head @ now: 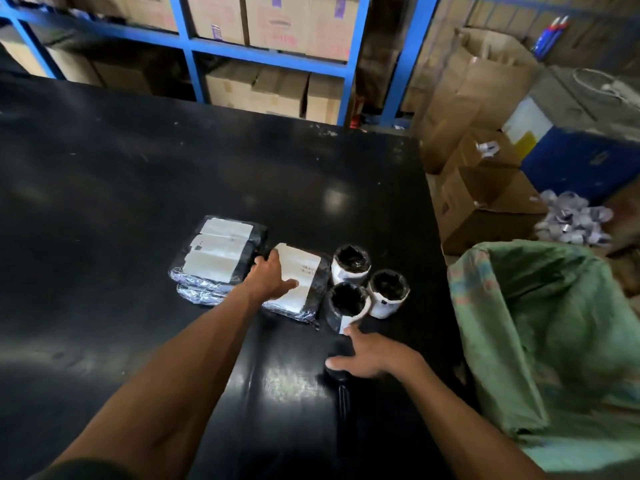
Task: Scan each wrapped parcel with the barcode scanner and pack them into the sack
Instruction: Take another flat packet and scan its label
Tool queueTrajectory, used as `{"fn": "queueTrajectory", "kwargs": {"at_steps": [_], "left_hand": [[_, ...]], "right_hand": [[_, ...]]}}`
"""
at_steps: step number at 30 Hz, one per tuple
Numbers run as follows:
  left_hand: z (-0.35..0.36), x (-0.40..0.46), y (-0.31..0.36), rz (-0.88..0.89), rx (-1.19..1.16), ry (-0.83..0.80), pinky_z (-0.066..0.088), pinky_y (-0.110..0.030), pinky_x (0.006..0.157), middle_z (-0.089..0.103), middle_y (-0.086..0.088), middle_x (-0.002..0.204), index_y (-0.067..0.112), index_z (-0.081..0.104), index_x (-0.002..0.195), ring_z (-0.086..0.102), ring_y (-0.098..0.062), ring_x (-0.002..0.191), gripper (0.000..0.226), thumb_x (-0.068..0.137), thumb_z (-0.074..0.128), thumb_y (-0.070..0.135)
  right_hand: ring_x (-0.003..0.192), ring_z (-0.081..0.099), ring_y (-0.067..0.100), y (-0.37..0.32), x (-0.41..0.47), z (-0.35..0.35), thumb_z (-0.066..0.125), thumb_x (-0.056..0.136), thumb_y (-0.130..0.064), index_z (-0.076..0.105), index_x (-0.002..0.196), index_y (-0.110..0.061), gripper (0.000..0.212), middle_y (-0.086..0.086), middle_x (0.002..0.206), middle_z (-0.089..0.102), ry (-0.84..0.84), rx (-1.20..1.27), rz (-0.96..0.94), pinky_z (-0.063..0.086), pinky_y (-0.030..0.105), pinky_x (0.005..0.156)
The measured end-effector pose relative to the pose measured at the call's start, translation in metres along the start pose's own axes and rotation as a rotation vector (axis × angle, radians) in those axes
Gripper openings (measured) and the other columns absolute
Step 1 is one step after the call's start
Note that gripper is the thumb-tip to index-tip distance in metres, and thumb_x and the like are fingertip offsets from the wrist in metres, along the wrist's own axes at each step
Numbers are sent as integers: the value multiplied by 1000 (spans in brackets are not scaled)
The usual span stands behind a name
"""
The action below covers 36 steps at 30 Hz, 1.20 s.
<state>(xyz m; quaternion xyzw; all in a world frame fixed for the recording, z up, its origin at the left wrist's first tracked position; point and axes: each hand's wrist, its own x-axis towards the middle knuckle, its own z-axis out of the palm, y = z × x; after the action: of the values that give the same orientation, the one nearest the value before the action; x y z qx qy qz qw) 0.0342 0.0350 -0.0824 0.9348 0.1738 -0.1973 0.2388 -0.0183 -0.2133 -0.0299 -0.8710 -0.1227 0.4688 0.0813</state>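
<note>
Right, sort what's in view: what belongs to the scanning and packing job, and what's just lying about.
Job:
flat parcel under the left hand
parcel stack
three round parcels
barcode scanner under the right hand
green sack

Lying about:
open cartons
shelf boxes
blue drum

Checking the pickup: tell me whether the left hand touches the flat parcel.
Touching. The head view shows the left hand laid flat on the flat parcel's white label.

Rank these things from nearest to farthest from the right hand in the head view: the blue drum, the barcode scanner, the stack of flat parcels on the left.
1. barcode scanner, directly under the right hand.
2. stack of flat parcels, left across the table.
3. blue drum, far right on the floor.
</note>
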Motion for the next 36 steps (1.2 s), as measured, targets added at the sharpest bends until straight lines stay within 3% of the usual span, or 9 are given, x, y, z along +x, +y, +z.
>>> {"fn": "queueTrajectory", "kwargs": {"at_steps": [3, 12, 14, 16, 17, 20, 24, 28, 36], "left_hand": [[7, 11, 8, -48, 12, -30, 34, -51, 113, 12, -32, 156, 11, -3, 160, 40, -51, 136, 115, 86, 72, 54], [20, 30, 5, -98, -86, -128, 25, -55, 118, -8, -30, 161, 29, -17, 159, 23, -56, 143, 138, 72, 89, 44], [25, 28, 1, -124, -146, -201, 27, -57, 118, 11, -35, 160, 38, -21, 156, 28, -54, 142, 141, 68, 89, 50], [36, 22, -7, -143, -204, -208, 37, -54, 112, 59, -27, 131, 46, -22, 153, 49, -45, 130, 149, 55, 88, 65], [42, 21, -10, -168, -226, -198, 40, -52, 109, 66, -23, 120, 50, -21, 151, 55, -42, 124, 153, 45, 86, 73], [45, 3, -7, -241, -333, -115, 41, -55, 108, 44, -28, 142, 53, -5, 152, 47, -45, 129, 148, 41, 91, 70], [44, -29, -1, -219, -408, 15, 45, -47, 102, 43, -23, 139, 45, 12, 155, 52, -42, 123, 132, 53, 93, 60], [45, -55, -3, -194, -477, 142, 47, -42, 95, 45, -18, 131, 46, 21, 152, 56, -39, 113, 122, 54, 93, 57], [39, -99, -1, -85, -361, 312, 52, -42, 89, 40, -11, 126, 48, 23, 153, 64, -40, 101, 116, 59, 91, 54]], "right_hand": [[140, 47, 31, 8, 18, 24, 71, 83, -62, 2, 165, -22, 114, 13, 161, 38, -52, 146, 90, 42, 37, 107], [109, 63, 16, 25, 33, 56, 92, 62, -49, 30, 153, -31, 112, -4, 128, 55, 5, 691, 154, 65, 42, 78], [107, 66, 17, 29, 33, 61, 93, 60, -43, 34, 149, -33, 108, -7, 121, 58, 20, 768, 143, 65, 46, 81], [104, 69, 17, 36, 32, 62, 93, 63, -39, 38, 144, -34, 98, -6, 118, 60, 33, 814, 116, 64, 44, 82], [102, 70, 18, 40, 30, 61, 93, 65, -39, 42, 141, -33, 92, -4, 118, 63, 38, 840, 104, 64, 41, 81], [87, 73, 23, 49, 23, 57, 93, 62, -39, 54, 134, -21, 84, 11, 105, 76, 22, 1043, 55, 59, 41, 78], [65, 65, 23, 44, 5, 45, 87, 72, -39, 60, 123, -17, 62, 13, 89, 73, 39, 1220, -59, 60, 40, 64], [54, 59, 26, 19, -11, 25, 69, 93, -45, 59, 122, -29, 34, 15, 88, 72, 256, 1278, -186, 52, 34, 50], [49, 58, 23, -31, -37, 1, 56, 100, -48, 51, 119, -26, 30, 20, 85, 71, 677, 1076, -272, 47, 32, 42]]}}
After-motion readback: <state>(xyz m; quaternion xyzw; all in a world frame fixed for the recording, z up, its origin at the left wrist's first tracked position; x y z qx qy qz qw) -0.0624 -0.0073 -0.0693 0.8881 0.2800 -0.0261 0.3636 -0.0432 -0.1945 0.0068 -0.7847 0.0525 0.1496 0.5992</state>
